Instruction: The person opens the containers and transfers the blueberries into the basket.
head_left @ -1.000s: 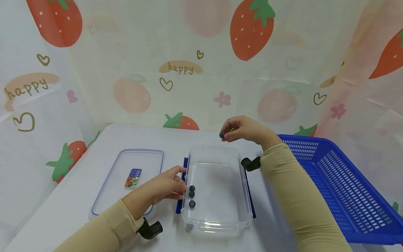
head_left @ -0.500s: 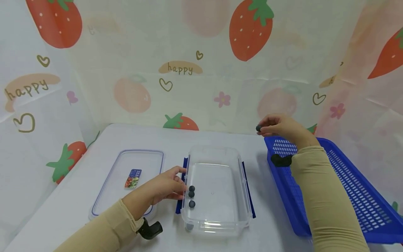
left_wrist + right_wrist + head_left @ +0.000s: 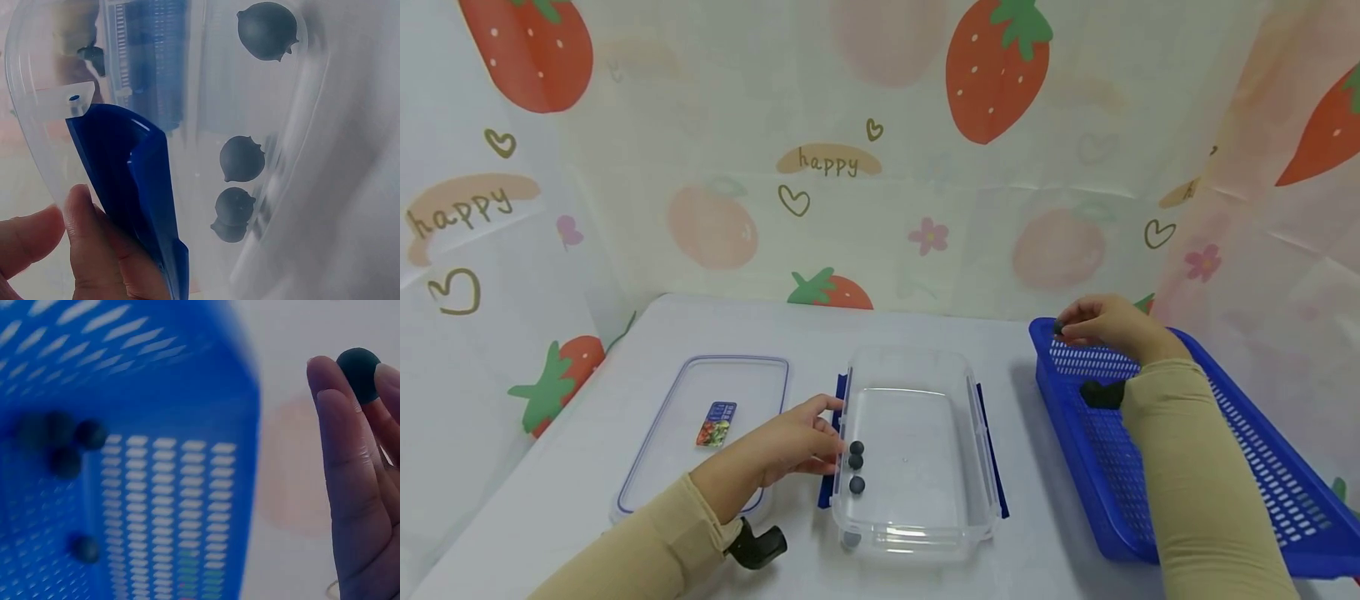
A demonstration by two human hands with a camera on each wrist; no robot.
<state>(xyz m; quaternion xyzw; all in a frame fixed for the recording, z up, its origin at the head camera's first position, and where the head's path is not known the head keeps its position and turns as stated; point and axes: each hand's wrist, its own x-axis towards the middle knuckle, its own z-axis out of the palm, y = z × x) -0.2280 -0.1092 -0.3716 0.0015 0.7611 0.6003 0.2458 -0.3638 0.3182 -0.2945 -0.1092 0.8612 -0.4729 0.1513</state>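
Observation:
A clear plastic box stands mid-table with blue latch flaps along both sides. My left hand holds its left side, fingers by the blue latch flap in the left wrist view. Several dark blueberries lie in the box along its left wall, among them one blueberry near the front. My right hand pinches another blueberry between thumb and fingertips. It is at the far left corner of the blue basket, over the rim. More dark blueberries lie inside the basket.
A clear lid with a blue seal and a small printed label lies left of the box, partly behind my left forearm. A strawberry-printed cloth hangs behind the table. White table surface separates box and basket.
My right hand has moved right with the pinched blueberry, from behind the box to the basket's far corner, and dipped slightly. My left hand stays on the box.

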